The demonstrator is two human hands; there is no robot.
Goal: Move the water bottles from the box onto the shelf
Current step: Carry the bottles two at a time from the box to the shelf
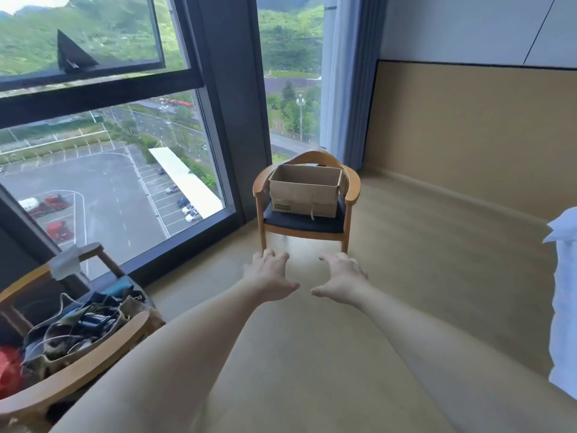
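An open brown cardboard box (304,192) rests on the dark seat of a wooden armchair (352,189) by the window corner. Its inside is turned away from me, so no water bottles show. No shelf is in view. My left hand (271,275) and my right hand (342,278) are stretched out side by side over the floor, well short of the chair. Both hold nothing, with fingers spread and curled downward.
A second wooden chair (78,367) at the lower left is piled with bags, cables and clothes. Tall windows (103,170) fill the left side. A blue curtain (349,89) hangs behind the box. White bedding (565,295) juts in at the right edge.
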